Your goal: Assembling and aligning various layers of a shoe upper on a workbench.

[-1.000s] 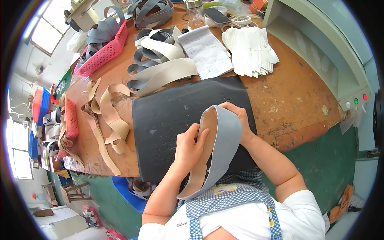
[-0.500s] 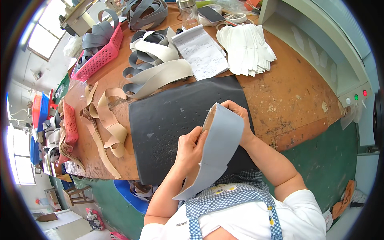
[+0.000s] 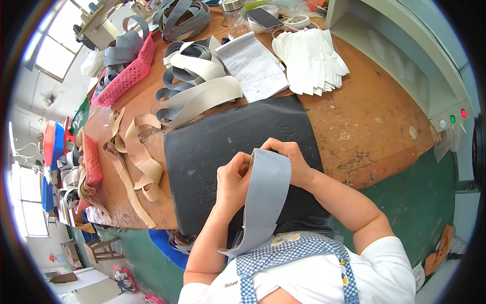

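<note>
The left hand (image 3: 234, 180) is closed, fingers curled and pinching at the upper left edge of a blue-grey fabric band (image 3: 268, 185); the exact contact of its thumb is hidden. The right hand (image 3: 289, 161) is clamped on the same band's top, fingers bent over the upper right edge. The two hands are close together, with the band's upper end between them.

The band rises in front of the body, above the near part of a black mat (image 3: 228, 134), and drops in a smooth curve to the checked apron (image 3: 283, 256), its lower end turning left. A stepped join crosses it low down. It looks light and flexible, yet stiff enough to keep its bow; it should bend readily, crease if squeezed hard, and hardly break. The long edges near the top look the surest hold, a pinch on each side; the free-hanging lower part would likely swing.

Left of the mat, tan strips (image 3: 148, 167) lie tangled on the tabletop (image 3: 354, 116). Beyond it sit coiled grey-and-cream strips (image 3: 202, 99), a notepad (image 3: 257, 71) and fanned white strips (image 3: 311, 61). Farther left, a pink perforated basket (image 3: 126, 81) holds more grey strips.
</note>
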A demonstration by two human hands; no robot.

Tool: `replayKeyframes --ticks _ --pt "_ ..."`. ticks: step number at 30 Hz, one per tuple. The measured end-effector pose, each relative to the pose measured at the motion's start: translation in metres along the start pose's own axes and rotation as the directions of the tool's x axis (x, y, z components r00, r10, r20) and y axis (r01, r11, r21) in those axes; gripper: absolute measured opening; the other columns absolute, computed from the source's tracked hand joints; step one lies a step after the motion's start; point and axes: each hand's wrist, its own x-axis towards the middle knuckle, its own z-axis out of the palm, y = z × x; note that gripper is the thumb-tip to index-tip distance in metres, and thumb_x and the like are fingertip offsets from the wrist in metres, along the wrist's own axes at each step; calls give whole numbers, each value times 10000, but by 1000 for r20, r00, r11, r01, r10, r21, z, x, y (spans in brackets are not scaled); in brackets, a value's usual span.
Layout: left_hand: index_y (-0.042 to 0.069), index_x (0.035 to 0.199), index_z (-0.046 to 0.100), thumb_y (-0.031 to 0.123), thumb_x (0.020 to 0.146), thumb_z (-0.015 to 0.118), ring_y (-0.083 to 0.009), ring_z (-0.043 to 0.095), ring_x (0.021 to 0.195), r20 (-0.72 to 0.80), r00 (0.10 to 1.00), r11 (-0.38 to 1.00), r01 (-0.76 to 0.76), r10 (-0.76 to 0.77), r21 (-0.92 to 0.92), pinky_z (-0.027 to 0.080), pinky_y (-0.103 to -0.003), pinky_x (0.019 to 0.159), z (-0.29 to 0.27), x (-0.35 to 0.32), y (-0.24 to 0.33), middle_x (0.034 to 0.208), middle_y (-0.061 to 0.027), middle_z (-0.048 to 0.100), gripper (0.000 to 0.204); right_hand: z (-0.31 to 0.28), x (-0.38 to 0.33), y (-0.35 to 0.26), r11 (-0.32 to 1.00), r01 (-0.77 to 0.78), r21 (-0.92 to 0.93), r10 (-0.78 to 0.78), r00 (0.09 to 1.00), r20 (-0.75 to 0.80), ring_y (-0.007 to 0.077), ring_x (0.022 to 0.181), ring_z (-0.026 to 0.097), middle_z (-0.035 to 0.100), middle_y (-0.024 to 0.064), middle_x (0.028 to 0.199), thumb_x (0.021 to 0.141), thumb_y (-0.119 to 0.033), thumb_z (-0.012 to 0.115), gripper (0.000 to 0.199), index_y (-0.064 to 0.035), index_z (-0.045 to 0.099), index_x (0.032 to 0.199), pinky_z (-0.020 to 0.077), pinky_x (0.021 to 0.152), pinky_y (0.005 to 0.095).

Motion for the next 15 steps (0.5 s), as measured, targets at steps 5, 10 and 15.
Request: replayKeyframes --ticks 5,10,15 --pt "-21 937 642 117 938 667 -120 620 577 -36 999 997 -13 16 72 481 -281 573 2 0 -9 674 -114 666 141 3 1 0 999 18 -28 -19 1000 -19 59 805 626 699 29 902 869 -53 733 167 -14 656 1012 523 712 233" --pt "6 945 640 123 939 651 -308 670 613 -100 990 969 -74 100 236 498 -348 574 2 -3 -18 704 -168 664 118 3 0 -3 978 110 -176 -124 990 -68 87 816 658 712 55 913 859 -81 743 224 -30 658 1060 541 736 251" --pt "30 989 640 111 946 632 -349 669 633 -115 967 930 -181 228 321 506 -390 586 6 -2 -13 718 -174 664 92 1 0 -4 978 83 -192 -84 996 -1 183 816 708 719 99 914 840 -93 734 235 -36 659 1056 553 732 288"
